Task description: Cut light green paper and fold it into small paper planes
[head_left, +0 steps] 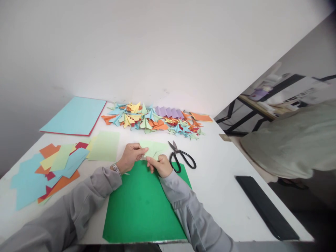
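Between my two hands is a light green sheet of paper (pixel 153 147), held above the far edge of a green mat (pixel 147 203). My left hand (pixel 132 155) pinches its left side between thumb and fingers. The near edge is gripped by my right hand (pixel 160 165), thumb on top. A slanted fold or slit shows in the paper, though I cannot tell which. Black-handled scissors (pixel 181 155) lie just right of the paper, blades slightly apart and pointing away from me.
Folded paper planes (pixel 145 119) in several colours are heaped along the wall. Loose paper pieces (pixel 63 157) spread at left, below a blue sheet stack (pixel 76 113). A black slab (pixel 265 206) lies near the right edge. Another person (pixel 294 140) is beyond that edge.
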The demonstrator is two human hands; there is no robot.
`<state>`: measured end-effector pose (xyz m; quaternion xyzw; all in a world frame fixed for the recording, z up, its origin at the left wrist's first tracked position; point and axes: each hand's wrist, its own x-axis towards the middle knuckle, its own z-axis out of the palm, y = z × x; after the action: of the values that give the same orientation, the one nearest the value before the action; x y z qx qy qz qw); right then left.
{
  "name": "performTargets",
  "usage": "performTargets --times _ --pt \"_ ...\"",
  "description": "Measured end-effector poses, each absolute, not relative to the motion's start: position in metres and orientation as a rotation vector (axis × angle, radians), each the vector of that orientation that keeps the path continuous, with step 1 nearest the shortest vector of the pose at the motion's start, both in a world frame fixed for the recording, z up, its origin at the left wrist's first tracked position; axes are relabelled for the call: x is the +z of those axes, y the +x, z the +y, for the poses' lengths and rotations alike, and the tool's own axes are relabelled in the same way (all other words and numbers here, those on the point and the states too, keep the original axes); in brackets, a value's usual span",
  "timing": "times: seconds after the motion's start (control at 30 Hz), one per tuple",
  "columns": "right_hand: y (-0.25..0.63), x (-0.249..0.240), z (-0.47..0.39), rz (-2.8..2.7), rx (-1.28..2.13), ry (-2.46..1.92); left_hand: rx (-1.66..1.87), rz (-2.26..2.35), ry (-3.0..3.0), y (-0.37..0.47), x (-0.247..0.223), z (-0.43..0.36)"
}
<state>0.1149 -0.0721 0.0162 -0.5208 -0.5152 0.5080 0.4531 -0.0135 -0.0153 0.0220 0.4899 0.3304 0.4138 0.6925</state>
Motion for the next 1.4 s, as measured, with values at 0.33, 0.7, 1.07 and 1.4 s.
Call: performTargets --times 0.33,0.7,1.07,1.4 --pt "0.115 0.02 -0.074 -1.327 1.27 -1.281 0.916 0.723 0.992 -0.015 0.018 -0.011" --pt "0.114 0.016 -0.073 -1.236 1.283 -1.293 0.784 0.76 1.192 -0.015 0.015 -0.013" --pt "0.115 0.009 -0.069 -1.0 1.277 -1.299 0.863 0.794 1.275 -0.014 0.016 -0.014" --pt "0.12 0.002 -0.064 -0.827 1.251 -1.223 1.315 0.715 1.949 -0.016 0.015 -0.022"
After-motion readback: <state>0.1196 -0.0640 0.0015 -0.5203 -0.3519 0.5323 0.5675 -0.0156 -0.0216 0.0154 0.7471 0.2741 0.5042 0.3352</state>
